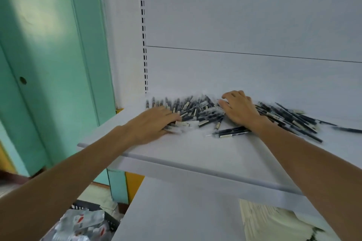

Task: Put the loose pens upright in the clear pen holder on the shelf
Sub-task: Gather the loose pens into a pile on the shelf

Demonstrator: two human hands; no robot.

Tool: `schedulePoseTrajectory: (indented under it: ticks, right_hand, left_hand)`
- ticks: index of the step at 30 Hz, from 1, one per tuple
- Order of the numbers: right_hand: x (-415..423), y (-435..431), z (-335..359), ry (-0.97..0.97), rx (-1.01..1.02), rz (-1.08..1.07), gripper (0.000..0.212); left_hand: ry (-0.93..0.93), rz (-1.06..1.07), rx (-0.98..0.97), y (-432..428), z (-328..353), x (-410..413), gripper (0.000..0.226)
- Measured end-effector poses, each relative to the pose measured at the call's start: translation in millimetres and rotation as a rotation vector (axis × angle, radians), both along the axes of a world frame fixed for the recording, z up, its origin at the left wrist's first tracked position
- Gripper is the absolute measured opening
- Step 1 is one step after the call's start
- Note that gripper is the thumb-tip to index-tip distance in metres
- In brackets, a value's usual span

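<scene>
Fingers [170, 116] of my left hand [150, 125] and right hand [240, 111] lie spread on the pens [195, 108] at twelve o'clock; they look light and slippery, so I'd pinch mid-barrel.

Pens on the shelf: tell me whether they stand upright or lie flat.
Lying flat. The pens sprawl in a loose heap on the shelf, under the left hand and right hand; no holder shows.

Both bare forearms extended forward, left hand [154, 121] and right hand [239, 110] palm-down, fingers loosely spread.
</scene>
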State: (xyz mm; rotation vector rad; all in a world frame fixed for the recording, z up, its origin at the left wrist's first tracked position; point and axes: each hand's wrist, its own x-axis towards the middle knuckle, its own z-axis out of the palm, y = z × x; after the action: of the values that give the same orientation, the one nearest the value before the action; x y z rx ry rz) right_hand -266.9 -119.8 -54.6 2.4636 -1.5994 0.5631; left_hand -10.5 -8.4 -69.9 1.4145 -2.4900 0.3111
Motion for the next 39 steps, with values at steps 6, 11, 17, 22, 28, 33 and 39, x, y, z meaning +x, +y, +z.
schedulePoseTrajectory:
  ticks: [6,11,17,22,28,33,39]
  right_hand:
    - [6.1,1.3,-0.2,0.085,-0.092,0.032,0.037]
    - [20.1,6.8,11.7,0.071,-0.168,-0.044,0.025]
    - [42.2,20.2,8.1,0.154,0.060,-0.247,0.041]
    - [48.7,28.5,4.0,0.111,0.116,-0.359,0.055]
    - [63.2,22.8,-6.2,-0.080,0.187,-0.412,0.064]
    - [74.4,13.5,-7.1,-0.211,0.210,-0.429,0.071]
    - [96.3,-4.3,-12.0,-0.220,0.293,-0.440,0.084]
  left_hand:
    - [0.151,0.037,-0.082,0.1,1.5,-0.9,0.013]
    - [0.573,0.408,-0.068,-14.4,32.5,20.8,0.022]
    - [0.403,0.714,0.303,-45.3,27.1,56.7,0.023]
    - [0.374,0.690,0.369,-58.9,28.3,51.0,0.024]
    - [0.714,0.556,0.511,-64.1,34.6,45.8,0.052]
    - [0.639,0.490,0.488,-61.9,24.2,35.1,0.061]
    - [0.770,0.494,0.548,-73.5,20.5,26.4,0.072]
